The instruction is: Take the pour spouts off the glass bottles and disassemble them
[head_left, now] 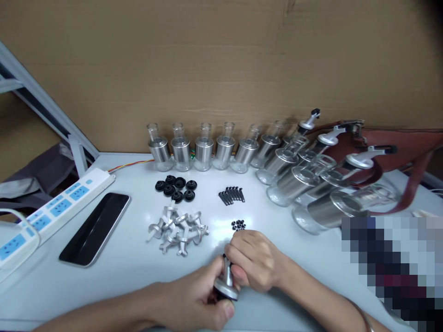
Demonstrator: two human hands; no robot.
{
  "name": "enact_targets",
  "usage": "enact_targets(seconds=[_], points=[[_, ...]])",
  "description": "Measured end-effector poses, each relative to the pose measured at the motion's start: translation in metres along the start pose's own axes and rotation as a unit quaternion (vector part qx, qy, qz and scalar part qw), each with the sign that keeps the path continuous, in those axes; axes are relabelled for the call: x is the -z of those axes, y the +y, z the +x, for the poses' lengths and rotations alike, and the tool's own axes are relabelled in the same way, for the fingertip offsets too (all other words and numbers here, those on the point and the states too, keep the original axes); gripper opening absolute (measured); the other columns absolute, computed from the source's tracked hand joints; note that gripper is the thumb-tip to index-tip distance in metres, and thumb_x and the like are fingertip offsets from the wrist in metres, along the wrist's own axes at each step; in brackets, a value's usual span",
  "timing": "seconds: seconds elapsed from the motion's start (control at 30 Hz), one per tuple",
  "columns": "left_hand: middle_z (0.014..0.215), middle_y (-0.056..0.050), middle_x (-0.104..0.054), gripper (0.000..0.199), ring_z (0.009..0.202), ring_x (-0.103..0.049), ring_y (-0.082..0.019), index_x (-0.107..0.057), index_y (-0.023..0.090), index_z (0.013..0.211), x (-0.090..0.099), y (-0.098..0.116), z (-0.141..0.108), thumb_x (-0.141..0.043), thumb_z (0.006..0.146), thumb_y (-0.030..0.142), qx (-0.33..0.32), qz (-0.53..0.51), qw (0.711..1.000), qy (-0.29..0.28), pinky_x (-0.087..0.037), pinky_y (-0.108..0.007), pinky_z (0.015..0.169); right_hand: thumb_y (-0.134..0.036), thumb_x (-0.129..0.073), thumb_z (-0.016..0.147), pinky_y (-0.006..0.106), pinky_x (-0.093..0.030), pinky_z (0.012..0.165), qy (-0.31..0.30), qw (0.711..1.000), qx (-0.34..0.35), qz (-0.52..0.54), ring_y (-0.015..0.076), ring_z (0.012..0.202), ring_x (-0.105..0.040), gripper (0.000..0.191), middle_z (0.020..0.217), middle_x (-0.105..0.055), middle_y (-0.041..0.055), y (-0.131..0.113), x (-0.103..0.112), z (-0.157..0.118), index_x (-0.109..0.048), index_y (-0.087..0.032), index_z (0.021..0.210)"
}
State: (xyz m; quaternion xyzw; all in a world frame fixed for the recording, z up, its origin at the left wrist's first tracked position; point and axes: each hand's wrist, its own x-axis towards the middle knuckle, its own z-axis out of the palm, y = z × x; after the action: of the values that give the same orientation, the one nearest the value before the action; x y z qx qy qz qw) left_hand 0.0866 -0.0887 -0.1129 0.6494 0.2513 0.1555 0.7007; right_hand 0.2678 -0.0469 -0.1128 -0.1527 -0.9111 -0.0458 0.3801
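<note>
My left hand [194, 295] grips a silver bottle pourer [226, 287] by its wide round base, which has a black underside. At the pourer's narrow upper end, my right hand [256, 260] is closed, with a bit of black showing between the fingers; what exactly it pinches there is hidden. Small black ring-like caps [238, 225] lie just beyond the right hand. Behind them is a row of black flip levers [232, 195]. A heap of silver pourer spouts [183, 233] sits left of centre, with several black ribbed stoppers [177, 196] behind it.
Glass bottles with metal bands [204, 150] line the back and right; some on the right carry pourers. A phone [95, 230] and a power strip [58, 210] lie at left. A brown leather bag [398, 147] rests at back right, before a cardboard wall [207, 60].
</note>
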Motion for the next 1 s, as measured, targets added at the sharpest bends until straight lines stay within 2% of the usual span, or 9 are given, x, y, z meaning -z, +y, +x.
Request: enact_targets(seconds=[0.17, 0.37, 0.5, 0.63, 0.7, 0.8, 0.9, 1.0], points=[[0.072, 0.005, -0.029, 0.027, 0.062, -0.026, -0.011, -0.033, 0.020, 0.092, 0.001, 0.003, -0.001, -0.054, 0.078, 0.028, 0.040, -0.037, 0.998, -0.010, -0.027, -0.025, 0.057, -0.021, -0.014, 0.103, 0.027, -0.029, 0.046, -0.007, 1.000, -0.024, 0.018, 0.0141, 0.045, -0.033, 0.062, 0.047, -0.041, 0.0000, 0.000, 0.000, 0.000, -0.049, -0.019, 0.053], [0.069, 0.007, -0.028, 0.031, 0.056, -0.023, -0.008, -0.034, 0.020, 0.093, 0.001, 0.002, -0.001, -0.058, 0.082, 0.036, 0.047, -0.083, 0.995, -0.008, -0.023, -0.023, 0.052, -0.021, -0.014, 0.104, 0.027, -0.029, 0.045, -0.010, 0.999, -0.040, 0.030, 0.0134, 0.045, -0.033, 0.060, 0.048, -0.042, 0.0000, 0.001, 0.001, 0.002, -0.049, -0.018, 0.054], [0.069, 0.007, -0.027, 0.040, 0.057, -0.022, -0.007, -0.035, 0.020, 0.096, 0.004, 0.000, -0.002, -0.059, 0.084, 0.050, 0.032, -0.103, 0.994, 0.028, -0.021, -0.022, 0.050, -0.044, -0.018, 0.104, 0.026, -0.030, 0.046, -0.020, 0.996, -0.075, 0.046, 0.0125, 0.047, -0.036, 0.063, 0.050, -0.044, 0.0000, 0.004, 0.000, 0.001, -0.054, -0.014, 0.062], [0.072, 0.007, -0.031, 0.056, 0.060, -0.025, -0.008, -0.040, 0.020, 0.097, 0.007, 0.003, 0.001, -0.069, 0.073, 0.060, 0.027, -0.128, 0.990, 0.054, -0.021, -0.022, 0.053, -0.055, -0.025, 0.099, 0.025, -0.033, 0.049, -0.021, 0.993, -0.088, 0.075, 0.0121, 0.051, -0.041, 0.062, 0.054, -0.048, 0.0007, 0.008, -0.001, 0.003, -0.057, -0.010, 0.071], [0.074, 0.006, -0.035, 0.057, 0.063, -0.029, -0.009, -0.043, 0.019, 0.094, 0.008, 0.002, 0.004, -0.076, 0.066, 0.056, 0.018, -0.125, 0.988, 0.086, -0.025, -0.021, 0.056, -0.054, -0.025, 0.100, 0.025, -0.034, 0.050, -0.026, 0.993, -0.088, 0.079, 0.0123, 0.052, -0.042, 0.062, 0.056, -0.050, 0.0013, 0.008, -0.001, 0.005, -0.059, -0.010, 0.074], [0.075, 0.004, -0.039, 0.040, 0.068, -0.034, -0.011, -0.045, 0.017, 0.083, 0.007, -0.002, 0.008, -0.075, 0.068, 0.040, 0.016, -0.067, 0.987, 0.143, -0.029, -0.023, 0.061, -0.048, -0.024, 0.102, 0.026, -0.034, 0.051, -0.043, 0.994, -0.085, 0.051, 0.0129, 0.053, -0.042, 0.060, 0.057, -0.051, 0.0020, 0.007, 0.000, 0.007, -0.060, -0.009, 0.074], [0.067, 0.006, -0.037, 0.022, 0.061, -0.031, -0.010, -0.042, 0.018, 0.074, 0.006, -0.006, 0.008, -0.062, 0.073, 0.027, 0.046, -0.006, 0.992, 0.119, -0.027, -0.023, 0.056, -0.041, -0.020, 0.104, 0.028, -0.032, 0.050, -0.050, 0.997, -0.050, -0.004, 0.0147, 0.052, -0.040, 0.060, 0.056, -0.050, 0.0025, 0.005, 0.001, 0.006, -0.059, -0.011, 0.070], [0.064, 0.006, -0.033, 0.019, 0.058, -0.028, -0.009, -0.037, 0.020, 0.070, 0.005, -0.003, 0.007, -0.055, 0.072, 0.023, 0.064, 0.006, 0.995, 0.082, -0.024, -0.023, 0.052, -0.032, -0.018, 0.105, 0.030, -0.029, 0.050, -0.057, 0.997, -0.002, -0.052, 0.0155, 0.051, -0.038, 0.058, 0.054, -0.047, 0.0018, 0.004, 0.001, 0.001, -0.058, -0.013, 0.067]])
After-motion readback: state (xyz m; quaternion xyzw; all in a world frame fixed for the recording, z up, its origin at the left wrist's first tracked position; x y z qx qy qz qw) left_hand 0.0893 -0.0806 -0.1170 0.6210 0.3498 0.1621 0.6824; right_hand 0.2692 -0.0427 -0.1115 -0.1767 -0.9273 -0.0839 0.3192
